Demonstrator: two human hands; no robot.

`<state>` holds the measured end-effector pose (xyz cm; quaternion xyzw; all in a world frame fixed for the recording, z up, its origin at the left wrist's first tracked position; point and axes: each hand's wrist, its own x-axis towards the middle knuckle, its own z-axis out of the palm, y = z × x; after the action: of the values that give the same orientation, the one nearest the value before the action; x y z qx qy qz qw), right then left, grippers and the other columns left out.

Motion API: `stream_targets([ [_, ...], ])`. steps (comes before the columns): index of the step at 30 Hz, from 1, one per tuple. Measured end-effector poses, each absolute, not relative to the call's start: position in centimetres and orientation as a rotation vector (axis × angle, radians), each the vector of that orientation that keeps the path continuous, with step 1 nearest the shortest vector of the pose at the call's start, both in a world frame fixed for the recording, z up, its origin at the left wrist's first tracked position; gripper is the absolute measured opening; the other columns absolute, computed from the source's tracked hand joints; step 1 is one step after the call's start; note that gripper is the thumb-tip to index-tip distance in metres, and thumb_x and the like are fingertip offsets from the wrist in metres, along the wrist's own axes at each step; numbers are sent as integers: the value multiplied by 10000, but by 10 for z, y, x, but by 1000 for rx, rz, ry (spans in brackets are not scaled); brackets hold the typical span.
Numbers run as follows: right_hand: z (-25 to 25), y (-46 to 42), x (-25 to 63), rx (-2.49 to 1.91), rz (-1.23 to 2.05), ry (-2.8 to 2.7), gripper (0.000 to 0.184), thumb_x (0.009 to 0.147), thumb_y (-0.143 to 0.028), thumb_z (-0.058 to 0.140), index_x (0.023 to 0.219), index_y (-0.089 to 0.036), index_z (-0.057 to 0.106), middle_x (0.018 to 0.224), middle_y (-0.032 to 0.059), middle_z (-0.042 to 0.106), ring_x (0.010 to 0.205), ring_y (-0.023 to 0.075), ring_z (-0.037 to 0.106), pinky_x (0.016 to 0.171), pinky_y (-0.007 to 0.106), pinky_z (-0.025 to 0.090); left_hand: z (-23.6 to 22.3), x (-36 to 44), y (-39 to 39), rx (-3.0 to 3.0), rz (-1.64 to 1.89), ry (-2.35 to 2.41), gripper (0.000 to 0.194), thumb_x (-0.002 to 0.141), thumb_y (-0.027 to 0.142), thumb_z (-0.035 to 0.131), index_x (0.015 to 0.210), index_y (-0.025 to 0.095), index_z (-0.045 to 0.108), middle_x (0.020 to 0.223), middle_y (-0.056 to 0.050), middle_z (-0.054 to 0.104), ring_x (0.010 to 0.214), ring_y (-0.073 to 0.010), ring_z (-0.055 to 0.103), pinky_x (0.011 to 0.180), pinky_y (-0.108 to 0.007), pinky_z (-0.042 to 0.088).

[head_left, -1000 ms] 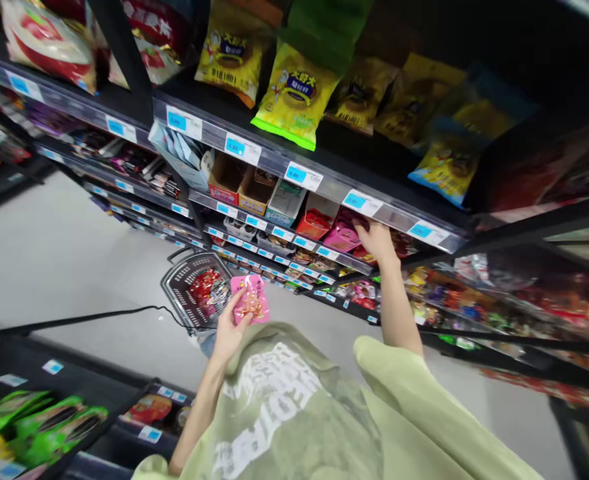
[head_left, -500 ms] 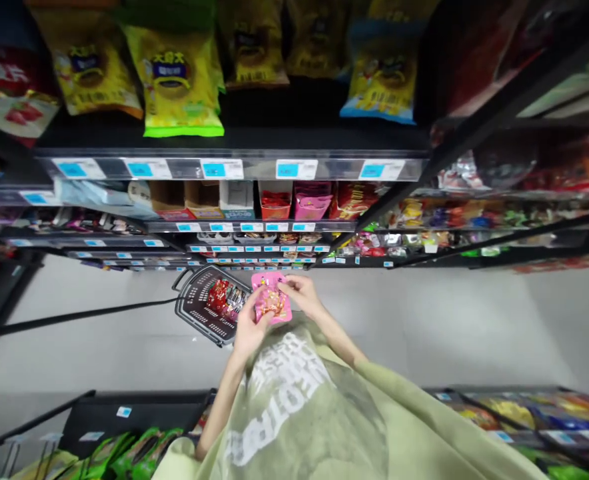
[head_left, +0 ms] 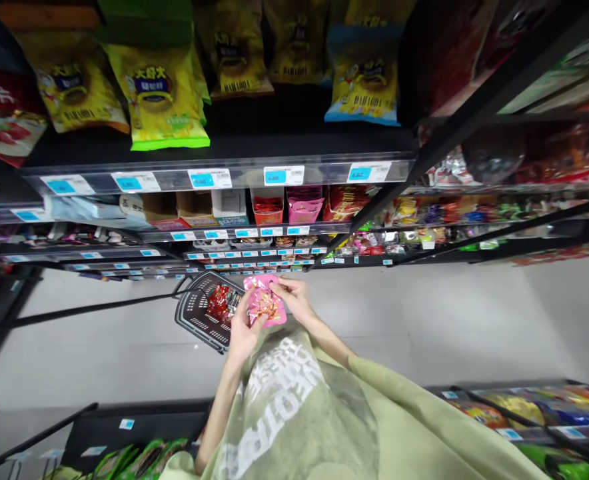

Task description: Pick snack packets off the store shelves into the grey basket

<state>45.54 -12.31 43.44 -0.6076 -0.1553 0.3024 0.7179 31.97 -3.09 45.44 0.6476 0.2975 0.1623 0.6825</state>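
A pink snack packet (head_left: pixel 266 302) with a picture of food on its front is held up before my chest. My left hand (head_left: pixel 243 331) grips its lower left edge, thumb on the front. On the upper right side, my right hand (head_left: pixel 294 297) pinches the packet between thumb and fingers. Behind and to the left, a dark shopping basket (head_left: pixel 194 312) stands on the floor, partly hidden by the packet and my left hand. Red shiny packets (head_left: pixel 219 302) and some darker ones lie inside it.
Ahead rises a shelf (head_left: pixel 224 157) with yellow snack bags (head_left: pixel 157 93) on top. Lower down, an open box of pink packets (head_left: pixel 304 205) stands beside red ones (head_left: pixel 268 207). More shelving with green bags (head_left: pixel 149 459) is behind me. Grey floor (head_left: pixel 374 320) runs between.
The view has shifted slightly, so the hands and the packet appear a little further left. Both hands keep hold of the pink packet.
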Motion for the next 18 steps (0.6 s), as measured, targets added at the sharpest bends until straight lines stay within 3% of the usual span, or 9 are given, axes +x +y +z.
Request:
stream_targets([
  [7, 433, -120, 458, -1286, 743, -338, 274, 769, -453, 760, 767, -179, 740, 627, -34, 533, 563, 101, 420, 525, 230, 348, 455, 319, -32, 1546, 373, 696, 660, 790, 246, 697, 1406, 218, 460, 1484, -120, 480, 1367, -280, 459, 1146, -431, 376],
  [11, 438, -132, 477, -1269, 870, -495, 384, 678, -427, 835, 950, -185, 716, 795, -11, 646, 672, 127, 551, 623, 236, 450, 463, 323, -28, 1708, 257, 600, 651, 805, 156, 616, 1421, 238, 423, 1402, -97, 554, 1274, -250, 553, 1111, -426, 417],
  [15, 456, -157, 510, -1445, 939, -788, 407, 658, -437, 844, 901, -142, 703, 779, 0, 658, 666, 136, 561, 609, 236, 449, 483, 344, -20, 1986, 28, 391, 708, 829, 97, 536, 1484, 284, 343, 1419, -76, 547, 1275, -242, 549, 1106, -437, 413],
  [18, 475, -178, 532, -1633, 831, -933, 405, 682, -422, 827, 942, -142, 694, 829, 10, 691, 714, 154, 590, 654, 247, 466, 494, 375, -16, 2063, -63, 200, 708, 883, 167, 534, 1526, 292, 265, 1390, -88, 574, 1242, -246, 574, 1065, -440, 449],
])
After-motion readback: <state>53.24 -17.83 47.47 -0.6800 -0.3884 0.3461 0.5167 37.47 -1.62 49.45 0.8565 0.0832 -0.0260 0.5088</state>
